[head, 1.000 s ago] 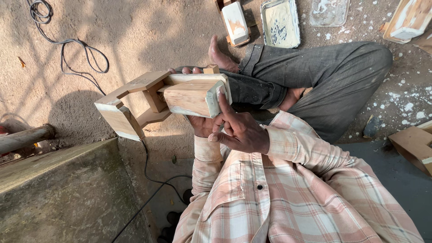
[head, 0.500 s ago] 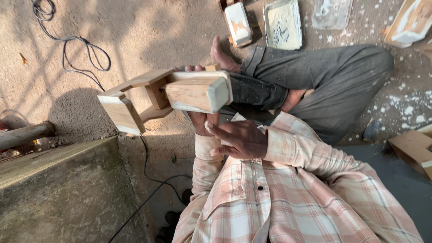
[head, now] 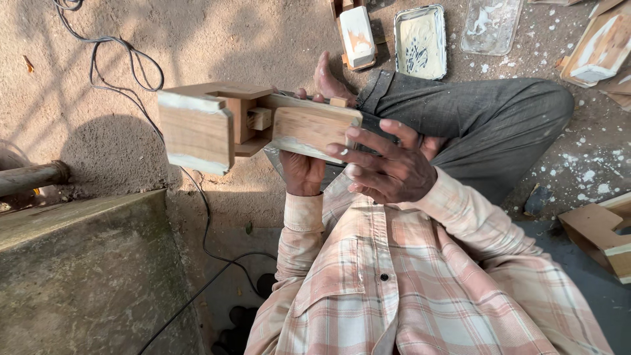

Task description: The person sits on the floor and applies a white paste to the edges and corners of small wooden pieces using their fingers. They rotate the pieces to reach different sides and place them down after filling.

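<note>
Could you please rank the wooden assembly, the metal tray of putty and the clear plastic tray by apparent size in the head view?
1. Wooden assembly, largest, though nearest the camera.
2. Metal tray and clear plastic tray look alike; the latter is cropped.

Bright sunlight, sharp focus, hard shadows, perhaps slight edge distortion.

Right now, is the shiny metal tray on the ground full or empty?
Neither: the rectangular metal tray holds only a thin, smeared layer of cream-coloured paste. A dark scraped patch shows through it, and its rim stands clear above the paste.
</note>
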The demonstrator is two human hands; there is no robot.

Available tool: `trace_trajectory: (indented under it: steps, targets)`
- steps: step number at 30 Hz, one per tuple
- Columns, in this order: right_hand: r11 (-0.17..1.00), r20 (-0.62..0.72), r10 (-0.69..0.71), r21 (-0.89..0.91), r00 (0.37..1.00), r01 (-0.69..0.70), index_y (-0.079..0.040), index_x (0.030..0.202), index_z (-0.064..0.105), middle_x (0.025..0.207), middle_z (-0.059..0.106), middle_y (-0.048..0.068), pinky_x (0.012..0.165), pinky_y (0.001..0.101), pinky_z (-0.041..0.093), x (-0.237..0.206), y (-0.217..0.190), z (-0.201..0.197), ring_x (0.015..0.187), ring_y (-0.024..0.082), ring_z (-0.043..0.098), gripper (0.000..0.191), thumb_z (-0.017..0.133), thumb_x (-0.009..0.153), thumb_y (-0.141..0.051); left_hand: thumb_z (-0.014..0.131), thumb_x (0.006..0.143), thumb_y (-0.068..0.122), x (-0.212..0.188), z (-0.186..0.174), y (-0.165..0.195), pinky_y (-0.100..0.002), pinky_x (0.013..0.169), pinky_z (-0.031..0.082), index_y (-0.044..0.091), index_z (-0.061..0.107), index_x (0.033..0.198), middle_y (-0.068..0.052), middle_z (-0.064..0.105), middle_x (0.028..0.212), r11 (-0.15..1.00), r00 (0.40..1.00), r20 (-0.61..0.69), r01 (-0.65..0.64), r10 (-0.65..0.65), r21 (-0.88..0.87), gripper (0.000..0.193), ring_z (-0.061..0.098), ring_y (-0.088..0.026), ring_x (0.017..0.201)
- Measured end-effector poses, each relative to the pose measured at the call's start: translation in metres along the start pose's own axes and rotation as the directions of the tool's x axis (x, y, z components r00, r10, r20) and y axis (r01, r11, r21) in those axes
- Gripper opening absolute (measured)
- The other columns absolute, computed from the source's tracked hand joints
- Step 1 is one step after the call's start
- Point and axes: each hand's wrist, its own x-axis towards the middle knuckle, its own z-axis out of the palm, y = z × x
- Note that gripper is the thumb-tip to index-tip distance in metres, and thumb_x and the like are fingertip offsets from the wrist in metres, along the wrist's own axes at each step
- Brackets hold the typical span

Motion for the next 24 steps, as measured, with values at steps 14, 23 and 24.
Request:
trace_trajectory:
  steps: [14, 23, 24]
  targets:
    - [0.996, 0.185, -0.090, 0.043, 0.979, 0.084, -0.012, 0.163, 0.030, 0.156, 0.060, 0.000, 0.125, 0.0557, 0.008, 0.014, 0.018, -0.005, 0.154, 0.025, 0.035, 0.069, 0.030, 0.113, -0.059, 0.063, 0.105, 0.022, -0.008, -0.029, 0.009, -0.045, 0.100, 0.060, -0.005, 0.053, 0.139, -0.020, 0.067, 0.131, 0.950, 0.983, -0.182, 0.022, 0.037, 0.312, 0.045, 0.068, -0.030, 0.116]
    - [0.993, 0.169, -0.092, 0.092, 0.981, 0.077, -0.014, 0.169, 0.006, 0.156, 0.063, -0.003, 0.126, 0.0542, 0.012, 0.010, 0.027, -0.013, 0.156, 0.028, 0.035, 0.078, 0.028, 0.113, -0.065, 0.064, 0.098, -0.002, -0.014, -0.047, 0.011, -0.038, 0.082, 0.064, -0.007, 0.057, 0.132, -0.018, 0.070, 0.118, 0.881, 0.950, -0.297, 0.222, -0.099, 0.417, 0.035, 0.072, -0.027, 0.100]
    - [0.992, 0.167, -0.093, 0.101, 0.982, 0.076, -0.015, 0.169, 0.004, 0.156, 0.062, -0.001, 0.126, 0.0539, 0.012, 0.013, 0.030, -0.013, 0.157, 0.028, 0.034, 0.081, 0.029, 0.113, -0.067, 0.065, 0.096, -0.003, -0.013, -0.035, 0.011, -0.037, 0.083, 0.064, -0.004, 0.055, 0.133, -0.016, 0.070, 0.118, 0.876, 0.951, -0.287, 0.232, -0.113, 0.423, 0.039, 0.072, -0.026, 0.101]
